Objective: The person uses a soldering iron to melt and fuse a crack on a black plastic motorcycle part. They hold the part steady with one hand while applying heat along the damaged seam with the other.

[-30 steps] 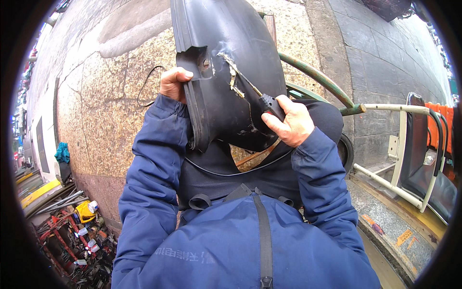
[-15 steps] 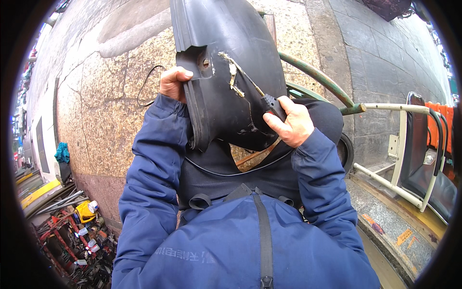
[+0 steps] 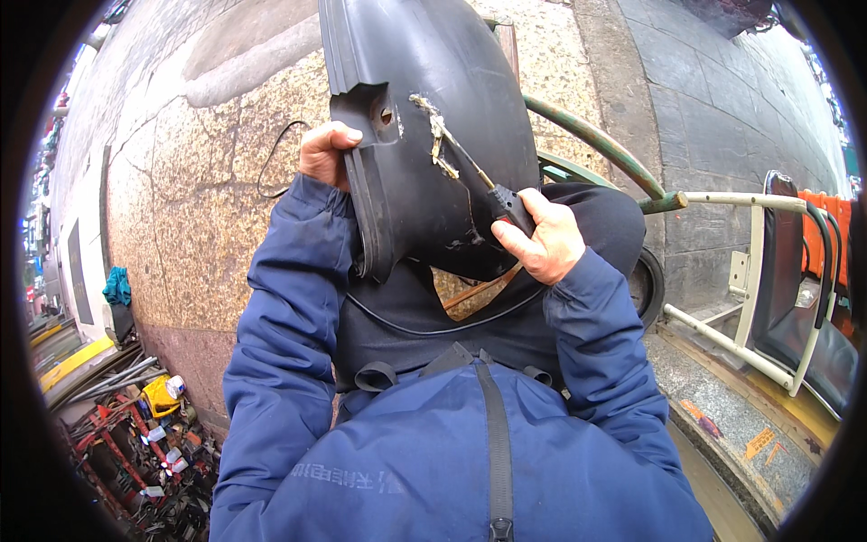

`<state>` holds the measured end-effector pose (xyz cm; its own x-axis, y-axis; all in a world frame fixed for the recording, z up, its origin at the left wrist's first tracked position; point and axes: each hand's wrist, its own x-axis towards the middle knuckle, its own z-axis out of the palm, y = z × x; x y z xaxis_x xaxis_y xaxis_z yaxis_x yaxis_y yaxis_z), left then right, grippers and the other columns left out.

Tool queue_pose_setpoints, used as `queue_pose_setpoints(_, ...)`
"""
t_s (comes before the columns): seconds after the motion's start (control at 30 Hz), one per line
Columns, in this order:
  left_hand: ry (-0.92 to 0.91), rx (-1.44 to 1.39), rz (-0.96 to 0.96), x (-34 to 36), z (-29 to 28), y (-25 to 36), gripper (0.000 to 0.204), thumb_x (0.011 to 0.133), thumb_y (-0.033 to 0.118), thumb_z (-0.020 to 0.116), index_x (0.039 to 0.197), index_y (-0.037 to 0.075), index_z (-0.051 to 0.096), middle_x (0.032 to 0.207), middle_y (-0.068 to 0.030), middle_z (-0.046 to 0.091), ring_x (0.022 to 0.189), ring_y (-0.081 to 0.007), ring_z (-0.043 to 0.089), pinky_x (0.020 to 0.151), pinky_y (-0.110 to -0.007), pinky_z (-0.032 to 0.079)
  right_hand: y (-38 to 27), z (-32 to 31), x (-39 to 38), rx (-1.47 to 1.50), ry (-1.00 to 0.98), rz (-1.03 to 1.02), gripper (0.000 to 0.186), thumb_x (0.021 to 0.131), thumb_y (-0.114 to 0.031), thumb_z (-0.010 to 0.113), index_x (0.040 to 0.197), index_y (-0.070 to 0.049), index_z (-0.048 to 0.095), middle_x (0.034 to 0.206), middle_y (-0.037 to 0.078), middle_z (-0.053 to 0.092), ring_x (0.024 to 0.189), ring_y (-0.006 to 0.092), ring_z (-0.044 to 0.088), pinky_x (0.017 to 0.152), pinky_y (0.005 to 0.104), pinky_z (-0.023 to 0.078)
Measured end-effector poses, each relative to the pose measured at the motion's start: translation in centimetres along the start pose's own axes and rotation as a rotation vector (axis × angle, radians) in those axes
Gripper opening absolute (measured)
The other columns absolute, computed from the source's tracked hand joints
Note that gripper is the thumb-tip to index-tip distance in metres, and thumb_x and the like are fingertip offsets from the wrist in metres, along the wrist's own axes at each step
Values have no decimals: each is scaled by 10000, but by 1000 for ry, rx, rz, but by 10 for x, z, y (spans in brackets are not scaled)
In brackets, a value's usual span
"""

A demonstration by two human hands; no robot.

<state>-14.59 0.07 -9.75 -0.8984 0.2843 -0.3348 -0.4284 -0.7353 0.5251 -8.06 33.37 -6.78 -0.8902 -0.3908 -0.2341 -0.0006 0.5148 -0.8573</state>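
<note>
A curved black plastic fender (image 3: 452, 72) rests against my knees. My left hand (image 3: 329, 152) is closed round its left edge, thumb on top, beside a notch with a hole. The fingers of my right hand (image 3: 546, 237) are wrapped round the dark handle of a soldering iron (image 3: 508, 204). Its thin metal shaft points up and left, and the tip touches a cream-coloured, lumpy seam (image 3: 437, 135) on the fender. Below the seam a fine crack runs down towards the lower edge. A black cord (image 3: 406, 327) crosses my lap.
To the right stands a metal-framed chair (image 3: 795, 307) with a dark seat, near a greenish pole (image 3: 601, 149). A heap of tools and parts (image 3: 135, 452) lies at lower left, with a yellow item (image 3: 163, 396) on it. A thin black loop (image 3: 271, 172) lies on the stone paving.
The soldering iron has shifted slightly, its tip now lower along the seam, and my right hand has moved a little left. My left hand and the fender stay in place.
</note>
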Motion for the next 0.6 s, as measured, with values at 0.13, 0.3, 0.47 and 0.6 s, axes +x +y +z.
queue_pose_setpoints(0.13, 71, 20, 0, -1, 4, 0, 252, 736, 54, 561, 926, -70, 670, 926, -211, 721, 805, -357, 738, 799, -492, 639, 5, 2, -1, -23, -3, -25, 285, 896, -191, 732, 1092, -13, 627, 813, 98, 633, 729, 183, 591, 707, 328, 495)
queue_pose_setpoints(0.3, 59, 22, -36, -2, 2, 1, 187, 743, 59, 568, 863, -45, 667, 856, -192, 712, 793, -351, 738, 784, -488, 637, 7, 1, -3, -53, -15, -12, 279, 899, -183, 730, 1096, -15, 626, 822, 99, 642, 739, 182, 603, 713, 327, 499)
queue_pose_setpoints(0.47, 97, 32, -11, 1, -3, -1, 122, 753, 59, 574, 793, -24, 654, 825, -183, 708, 775, -349, 737, 782, -485, 635, 7, 1, -4, -37, -20, -11, 271, 898, -178, 729, 1089, -16, 626, 814, 96, 641, 734, 181, 606, 705, 326, 498)
queue_pose_setpoints(0.6, 133, 39, -19, -1, 1, 0, 124, 754, 59, 573, 801, -25, 652, 824, -181, 707, 762, -351, 736, 786, -486, 636, 5, 2, -5, -12, 21, -50, 364, 877, -327, 748, 938, -12, 577, 740, 229, 620, 693, 411, 639, 652, 452, 502)
